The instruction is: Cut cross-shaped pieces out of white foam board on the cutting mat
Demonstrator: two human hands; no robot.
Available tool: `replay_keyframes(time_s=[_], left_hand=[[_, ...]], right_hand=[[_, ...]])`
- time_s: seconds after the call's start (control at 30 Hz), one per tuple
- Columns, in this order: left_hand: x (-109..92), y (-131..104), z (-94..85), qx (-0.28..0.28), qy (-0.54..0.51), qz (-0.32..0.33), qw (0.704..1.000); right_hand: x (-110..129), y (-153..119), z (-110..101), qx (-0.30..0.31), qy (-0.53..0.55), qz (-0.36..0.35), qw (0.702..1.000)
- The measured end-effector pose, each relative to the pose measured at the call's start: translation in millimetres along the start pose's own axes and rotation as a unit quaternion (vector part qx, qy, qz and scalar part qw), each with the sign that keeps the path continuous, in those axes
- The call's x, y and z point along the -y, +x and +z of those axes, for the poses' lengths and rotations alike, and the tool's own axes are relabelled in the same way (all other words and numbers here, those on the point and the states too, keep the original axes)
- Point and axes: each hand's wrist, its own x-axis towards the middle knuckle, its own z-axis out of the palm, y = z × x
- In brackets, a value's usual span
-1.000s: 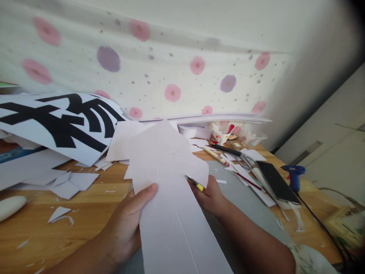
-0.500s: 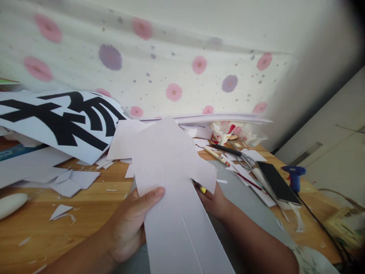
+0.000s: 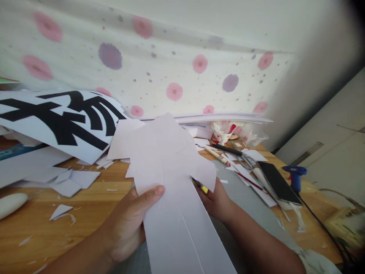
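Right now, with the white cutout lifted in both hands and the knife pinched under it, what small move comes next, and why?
Probably lower the cutout flat onto the grey mat. The left hand grips its left edge, the right hand holds the other edge together with a yellow-tipped knife, and the sheet hangs in the air above a table littered with scraps.

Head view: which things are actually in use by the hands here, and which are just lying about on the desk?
In use:
- white cut-out sheet, held by left hand and right hand
- yellow-tipped tool in the right hand

Lying about:
- black-and-white print
- paper scraps
- scissors
- phone
- blue glue gun
- paper cup
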Motion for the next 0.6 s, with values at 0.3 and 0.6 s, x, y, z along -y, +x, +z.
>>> replay_keyframes(time_s=[0.3, 0.6], left_hand=[[-2.7, 1.6, 1.1, -0.036, -0.001, -0.019, 0.999], [0.6, 2.0, -4.2, -0.035, 0.004, -0.011, 0.999]], right_hand=[[3.2, -0.3, -7.1, 0.080, 0.049, 0.029, 0.995], [-3.1, -1.9, -9.7, 0.066, 0.022, -0.004, 0.998]])
